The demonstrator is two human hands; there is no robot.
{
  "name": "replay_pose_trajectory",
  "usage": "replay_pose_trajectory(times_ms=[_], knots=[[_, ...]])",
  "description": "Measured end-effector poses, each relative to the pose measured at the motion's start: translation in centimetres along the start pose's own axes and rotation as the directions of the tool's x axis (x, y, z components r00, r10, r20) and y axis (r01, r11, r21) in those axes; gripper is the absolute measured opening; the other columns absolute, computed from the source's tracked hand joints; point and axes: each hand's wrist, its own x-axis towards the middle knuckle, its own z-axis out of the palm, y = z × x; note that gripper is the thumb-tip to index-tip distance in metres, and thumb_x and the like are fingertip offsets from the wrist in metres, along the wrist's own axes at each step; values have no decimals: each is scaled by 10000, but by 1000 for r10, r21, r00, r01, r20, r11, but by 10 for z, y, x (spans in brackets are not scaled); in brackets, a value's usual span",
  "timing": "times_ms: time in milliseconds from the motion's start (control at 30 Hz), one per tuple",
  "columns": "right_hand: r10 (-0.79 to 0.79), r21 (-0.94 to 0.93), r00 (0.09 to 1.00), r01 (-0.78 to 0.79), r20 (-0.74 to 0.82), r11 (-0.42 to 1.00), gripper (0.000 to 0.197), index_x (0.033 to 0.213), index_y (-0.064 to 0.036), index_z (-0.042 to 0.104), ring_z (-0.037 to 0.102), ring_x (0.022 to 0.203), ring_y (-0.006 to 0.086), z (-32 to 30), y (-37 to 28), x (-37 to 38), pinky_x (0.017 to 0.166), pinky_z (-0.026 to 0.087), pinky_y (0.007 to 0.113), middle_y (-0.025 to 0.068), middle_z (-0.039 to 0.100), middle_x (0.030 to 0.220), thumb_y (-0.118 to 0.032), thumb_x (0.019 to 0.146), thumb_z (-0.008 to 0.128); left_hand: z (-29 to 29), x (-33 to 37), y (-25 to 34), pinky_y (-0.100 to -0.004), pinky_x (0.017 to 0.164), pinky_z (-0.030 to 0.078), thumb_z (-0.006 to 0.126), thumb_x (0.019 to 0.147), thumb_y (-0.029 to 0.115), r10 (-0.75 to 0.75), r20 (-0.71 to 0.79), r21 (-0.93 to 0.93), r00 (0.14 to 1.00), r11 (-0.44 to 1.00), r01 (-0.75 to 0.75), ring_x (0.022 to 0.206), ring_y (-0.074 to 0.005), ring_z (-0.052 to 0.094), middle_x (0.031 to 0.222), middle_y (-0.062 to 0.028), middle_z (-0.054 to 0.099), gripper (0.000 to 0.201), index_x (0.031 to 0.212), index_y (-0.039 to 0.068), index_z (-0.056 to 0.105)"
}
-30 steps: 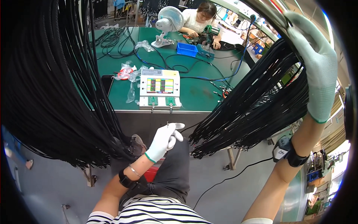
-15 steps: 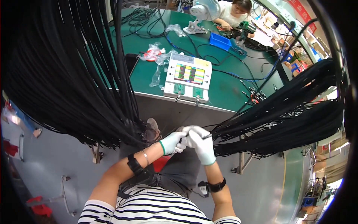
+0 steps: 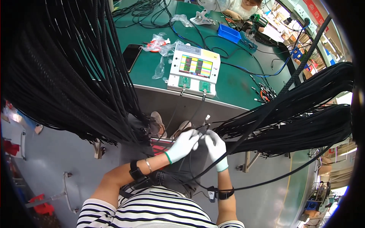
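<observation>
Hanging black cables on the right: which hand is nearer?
Right. The right hand is close by the left ends of the black cables; the left hand is farther left.

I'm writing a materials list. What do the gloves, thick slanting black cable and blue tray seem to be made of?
Gloves: probably knit fabric, matte white, with green cuff edges; any coating is unclear.
Thick slanting black cable: likely braided textile or plastic sleeving, given its woven-looking surface.
Blue tray: probably moulded plastic, smooth, evenly coloured.

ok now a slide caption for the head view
A gloved left hand and right hand hold cable ends between hanging black cable bundles, before a white screened device on a green table.
</observation>
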Motion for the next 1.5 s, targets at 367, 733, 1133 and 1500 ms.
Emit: replay_pose_trajectory(times_ms=[367,733,1133,1500], knots=[[72,518,995,-29,-63,855,190,943,-1,607,463,496,52,27,-47,83,465,363,229,-17,500,628,-182,984,570,-39,16,93,-286,573,444,627,922,150,512,-508,537,693,817,-209,616,-93,546,701,-56,611,179,1002,-2,678],[79,489,994,-35,-71,871,200,843,-14,647,310,399,9,49,-66,113,385,203,210,-79,418,530,-172,959,609,-61,78,82,-255,530,358,619,935,165,288,-468,91,835,956,-279,567,-48,466,611,23,560,242,773,5,702],[-199,56,973,206,-116,977,424,1373,23,464,496,473,106,54,-58,71,500,433,272,44,538,567,-126,978,502,-46,40,63,-217,528,394,525,1001,251,194,-416,4,888,977,-211,567,-39,486,626,51,504,290,810,46,602],[-318,-131,947,322,53,938,513,1472,28,308,552,518,109,61,-67,65,518,464,275,79,588,644,-113,994,431,-39,52,69,-225,591,449,586,967,185,265,-310,95,913,964,-248,661,-52,562,747,8,630,213,878,7,662]])
